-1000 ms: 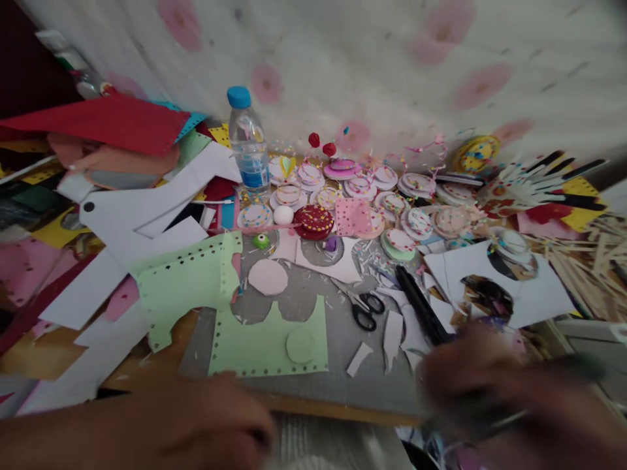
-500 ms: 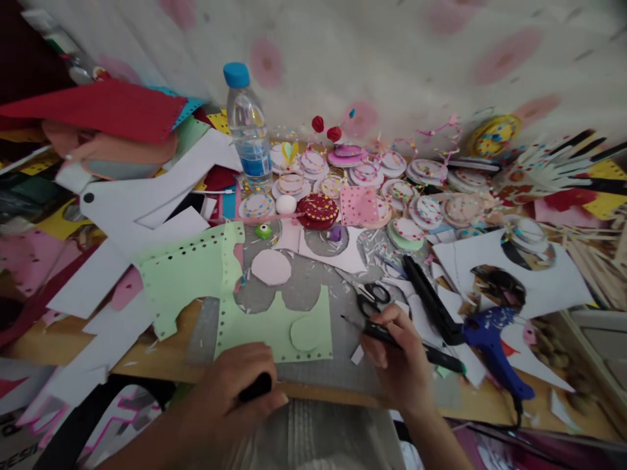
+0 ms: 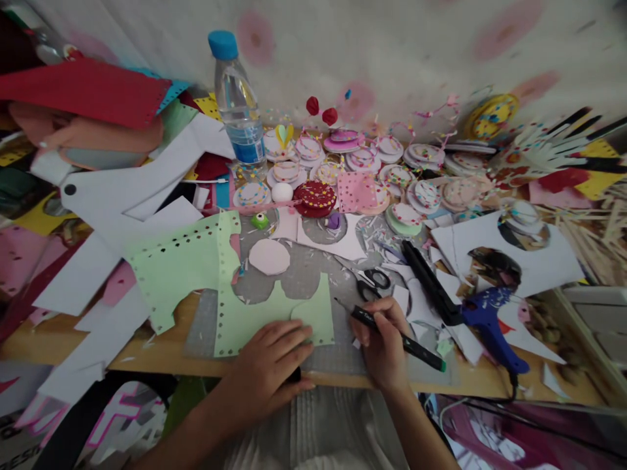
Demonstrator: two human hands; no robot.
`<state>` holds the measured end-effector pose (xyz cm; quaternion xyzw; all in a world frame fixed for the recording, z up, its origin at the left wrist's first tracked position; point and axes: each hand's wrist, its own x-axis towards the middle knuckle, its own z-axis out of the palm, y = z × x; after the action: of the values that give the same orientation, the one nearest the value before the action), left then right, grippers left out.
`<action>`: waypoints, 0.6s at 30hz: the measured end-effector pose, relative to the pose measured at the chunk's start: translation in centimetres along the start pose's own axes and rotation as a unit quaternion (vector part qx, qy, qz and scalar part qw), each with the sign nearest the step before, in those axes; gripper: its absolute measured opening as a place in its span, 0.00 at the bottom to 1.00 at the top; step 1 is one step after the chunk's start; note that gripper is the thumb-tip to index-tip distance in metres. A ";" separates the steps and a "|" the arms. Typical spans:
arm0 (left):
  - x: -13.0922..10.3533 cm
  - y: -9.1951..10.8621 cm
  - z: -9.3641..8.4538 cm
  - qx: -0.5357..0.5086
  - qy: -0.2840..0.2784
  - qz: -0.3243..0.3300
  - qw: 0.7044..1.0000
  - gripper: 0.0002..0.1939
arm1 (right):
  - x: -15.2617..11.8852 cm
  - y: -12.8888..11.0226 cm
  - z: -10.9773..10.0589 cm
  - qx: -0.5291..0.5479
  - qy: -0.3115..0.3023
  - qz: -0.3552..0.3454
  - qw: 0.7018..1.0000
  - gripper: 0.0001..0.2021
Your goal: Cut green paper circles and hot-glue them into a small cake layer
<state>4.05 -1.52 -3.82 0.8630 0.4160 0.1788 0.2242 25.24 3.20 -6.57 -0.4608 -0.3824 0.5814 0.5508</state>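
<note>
The marker (image 3: pixel 416 350) is probably smooth plastic; the green sheet (image 3: pixel 249 321) is matt paper.

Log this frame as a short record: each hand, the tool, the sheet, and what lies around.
Left hand: fingers laid flat on the green sheet
Right hand: holding the black marker
Marker tip: exposed, pointing toward the sheet; contact unclear
Sheet: curved cutouts along its far edge
Beyond right hand: scissors
Right side: blue glue gun
Back left: water bottle, upright, blue cap
</note>
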 end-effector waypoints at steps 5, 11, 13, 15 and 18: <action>-0.1 0.0 -0.3 -0.008 -0.002 0.008 1.000 0.18 | -0.2 -0.1 -0.9 -0.091 -0.003 0.001 0.996 0.06; -0.2 -0.1 -0.4 -0.019 0.015 0.020 1.000 0.17 | 0.1 -1.4 -2.3 -0.182 -0.017 -0.015 0.983 0.06; -0.2 -0.2 -0.4 -0.010 0.022 0.023 0.999 0.17 | 0.1 -1.7 -2.7 -0.196 -0.017 -0.031 0.980 0.07; -0.2 -0.1 -0.5 0.007 0.030 0.027 0.999 0.17 | 0.1 -2.0 -2.9 -0.213 -0.010 -0.058 0.975 0.07; -0.1 0.5 -0.6 0.026 0.044 0.026 0.998 0.17 | -0.1 -2.3 -2.8 -0.260 -0.007 -0.133 0.956 0.09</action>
<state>4.00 -1.77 -3.00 0.8704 0.4074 0.2111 0.1787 28.57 3.19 -5.12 -0.5292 -0.5822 0.3869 0.4810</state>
